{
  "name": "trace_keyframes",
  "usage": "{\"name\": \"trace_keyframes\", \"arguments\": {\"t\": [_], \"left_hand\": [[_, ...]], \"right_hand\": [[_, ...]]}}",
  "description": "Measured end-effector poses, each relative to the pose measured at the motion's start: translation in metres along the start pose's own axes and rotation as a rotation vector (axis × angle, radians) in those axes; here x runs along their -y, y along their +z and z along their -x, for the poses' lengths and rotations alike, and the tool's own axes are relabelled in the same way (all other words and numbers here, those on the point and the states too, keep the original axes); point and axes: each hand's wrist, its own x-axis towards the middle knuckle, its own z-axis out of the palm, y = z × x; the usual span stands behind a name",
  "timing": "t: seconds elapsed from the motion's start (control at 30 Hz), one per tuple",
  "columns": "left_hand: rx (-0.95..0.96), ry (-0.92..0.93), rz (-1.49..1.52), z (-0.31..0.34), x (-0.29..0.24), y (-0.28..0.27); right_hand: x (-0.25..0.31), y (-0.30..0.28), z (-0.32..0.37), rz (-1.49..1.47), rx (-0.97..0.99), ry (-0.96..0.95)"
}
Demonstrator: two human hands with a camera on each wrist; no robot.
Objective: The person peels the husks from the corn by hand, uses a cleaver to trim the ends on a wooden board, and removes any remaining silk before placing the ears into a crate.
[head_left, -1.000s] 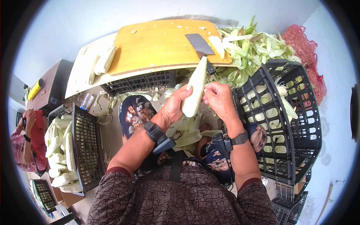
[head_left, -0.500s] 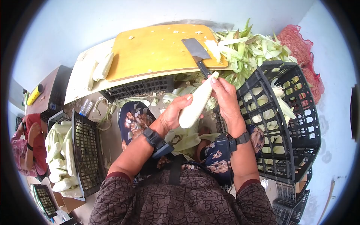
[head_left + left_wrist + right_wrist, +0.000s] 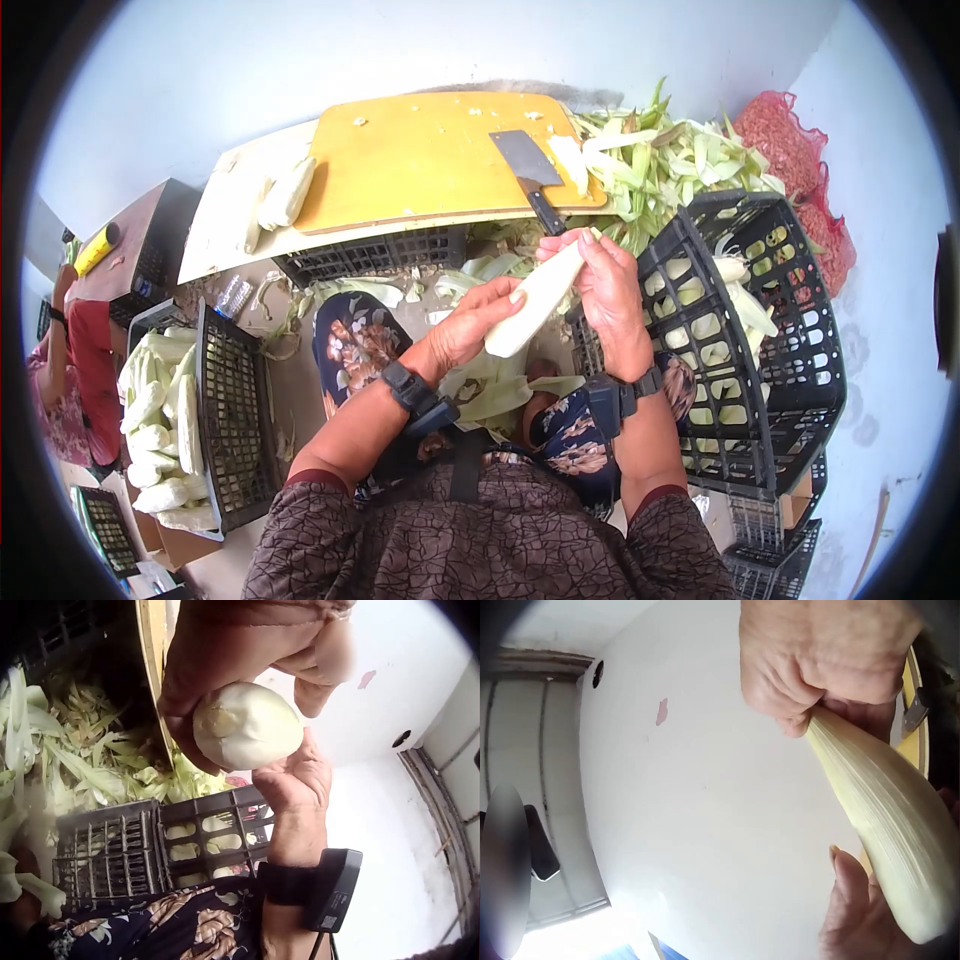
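Observation:
A pale ear of corn in thin inner husk point(image 3: 535, 308) is held slanting in front of the body, its narrow tip up to the right. My left hand point(image 3: 472, 326) grips it near the thick end, thumb along the top. At the tip, my right hand point(image 3: 612, 290) pinches the husk between thumb and fingers. The left wrist view shows the blunt, rounded butt of the corn point(image 3: 247, 727) facing the camera. In the right wrist view, lengthwise husk ribs run from the right hand point(image 3: 821, 664) down to the left hand point(image 3: 859, 915).
Ahead, a yellow cutting board point(image 3: 420, 165) bears a cleaver point(image 3: 527, 160); husked ears point(image 3: 288, 193) lie left of it. Loose husks point(image 3: 670, 165) heap at right, beside a black crate point(image 3: 760, 420). Another crate point(image 3: 238, 420) of corn stands left, near another person point(image 3: 85, 380).
The right hand has gone from the corn's side to its tip and now pinches there. The corn has tilted from nearly upright toward the right, while the left hand keeps its grip.

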Motion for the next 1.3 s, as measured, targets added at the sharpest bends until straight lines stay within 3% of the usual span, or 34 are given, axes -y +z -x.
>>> {"name": "trace_keyframes", "arguments": {"t": [0.23, 0.33, 0.53, 0.63, 0.77, 0.97, 1.13, 1.3], "left_hand": [[-0.073, 0.282, -0.469, 0.010, -0.034, 0.028], [0.001, 0.270, -0.296, 0.013, -0.063, 0.039], [0.230, 0.267, 0.038, 0.011, -0.127, 0.064], [0.302, 0.193, 0.096, 0.004, -0.141, 0.061], [0.256, 0.086, 0.219, -0.009, -0.142, 0.050], [0.313, 0.039, 0.267, -0.036, -0.138, 0.020], [0.023, 0.112, 0.106, -0.050, -0.127, 0.007], [0.003, -0.016, 0.021, -0.050, -0.122, -0.002]], "right_hand": [[0.037, 0.035, -0.003, 0.159, -0.070, -0.145], [0.072, 0.059, -0.008, 0.286, -0.032, -0.191], [0.125, 0.086, -0.026, 0.144, 0.205, -0.335], [0.124, 0.088, -0.038, 0.059, 0.269, -0.285], [0.114, 0.086, -0.058, 0.012, 0.252, -0.219], [0.089, 0.079, -0.087, -0.109, 0.088, -0.140], [0.068, 0.062, -0.099, -0.036, -0.065, -0.081], [0.050, 0.049, -0.098, -0.031, -0.154, -0.016]]}}
